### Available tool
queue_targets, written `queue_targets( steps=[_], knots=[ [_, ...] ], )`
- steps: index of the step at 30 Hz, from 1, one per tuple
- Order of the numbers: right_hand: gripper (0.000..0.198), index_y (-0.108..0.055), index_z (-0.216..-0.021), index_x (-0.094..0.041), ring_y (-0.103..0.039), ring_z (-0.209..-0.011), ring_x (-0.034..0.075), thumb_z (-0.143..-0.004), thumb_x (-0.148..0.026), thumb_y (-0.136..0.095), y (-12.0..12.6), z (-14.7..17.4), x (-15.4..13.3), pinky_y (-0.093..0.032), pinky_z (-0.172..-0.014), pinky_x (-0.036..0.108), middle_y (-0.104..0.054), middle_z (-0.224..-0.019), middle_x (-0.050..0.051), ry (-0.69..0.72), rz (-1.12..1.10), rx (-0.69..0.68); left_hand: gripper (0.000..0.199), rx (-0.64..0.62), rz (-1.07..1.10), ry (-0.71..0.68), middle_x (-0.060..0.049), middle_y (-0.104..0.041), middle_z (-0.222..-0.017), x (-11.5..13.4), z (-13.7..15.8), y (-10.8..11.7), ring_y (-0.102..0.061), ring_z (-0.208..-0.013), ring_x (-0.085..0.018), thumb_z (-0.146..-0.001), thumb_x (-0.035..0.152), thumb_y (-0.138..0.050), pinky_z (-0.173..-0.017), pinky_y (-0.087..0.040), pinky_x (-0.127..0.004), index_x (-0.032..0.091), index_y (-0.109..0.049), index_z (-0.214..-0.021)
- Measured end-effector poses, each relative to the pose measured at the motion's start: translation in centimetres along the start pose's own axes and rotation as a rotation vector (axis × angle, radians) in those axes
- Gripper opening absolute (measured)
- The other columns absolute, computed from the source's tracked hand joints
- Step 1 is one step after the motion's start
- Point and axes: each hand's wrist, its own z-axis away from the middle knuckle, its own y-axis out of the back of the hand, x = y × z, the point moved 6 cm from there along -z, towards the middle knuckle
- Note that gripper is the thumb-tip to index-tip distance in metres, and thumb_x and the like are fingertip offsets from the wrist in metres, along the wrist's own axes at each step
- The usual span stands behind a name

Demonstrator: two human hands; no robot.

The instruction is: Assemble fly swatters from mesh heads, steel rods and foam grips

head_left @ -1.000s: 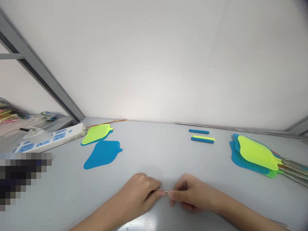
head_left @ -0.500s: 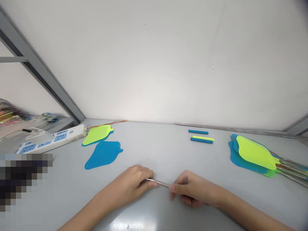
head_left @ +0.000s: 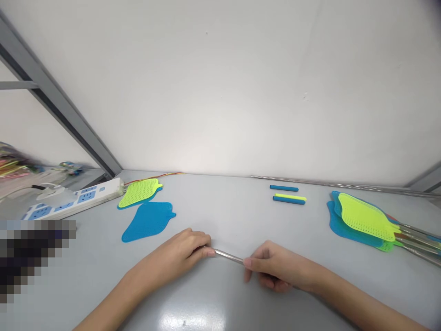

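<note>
Holding, two hands: one slim metal rod (head_left: pixel 228 255), at the table's (head_left: pixel 220 211) near part, well in from its side edges; left end slightly farther from the near edge than the right.

Left hand (head_left: pixel 189 247): grip closed, fingers curled over the rod, thumb along the near side; rod end hidden.

Right hand (head_left: pixel 270 265): grip closed to a thumb-and-forefinger pinch on the rod, other fingers curled loosely; a short bare length shows between the hands.

Handling note (judgement): keep both grips on one line with the rod, pinch firmly but without twisting, and apply force along its length; a sideways load could bend so thin a piece.

Toward the left edge: blue fly-swatter head (head_left: pixel 148 221), yellow-green fly-swatter head (head_left: pixel 139 192) overlapping a further blue one, white power strip (head_left: pixel 99 195).

Toward the far edge, right of centre: two blue sleeves (head_left: pixel 284 188), one yellow sleeve (head_left: pixel 298 197); bare metal rods (head_left: pixel 330 184) along the wall.

Toward the right edge: stacked fly swatters (head_left: pixel 367 219), metal handles pointing outward.
</note>
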Motion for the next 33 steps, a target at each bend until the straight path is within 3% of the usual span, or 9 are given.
queue_targets(
  steps=[33],
  knots=[
    [0.039,-0.062,-0.073,-0.013,-0.028,-0.034,0.003,-0.073,-0.050,-0.051,0.1,0.1,0.1,-0.017,-0.030,0.016,-0.039,-0.043,-0.005,0.007,0.024,-0.022,0.034,-0.004,-0.080,-0.143,0.002,-0.051,-0.065,1.3,-0.3,-0.6,-0.047,-0.066,-0.013,-0.090,0.033,-0.027,-0.067,-0.034,-0.024,0.018,-0.047,-0.068]
  ],
)
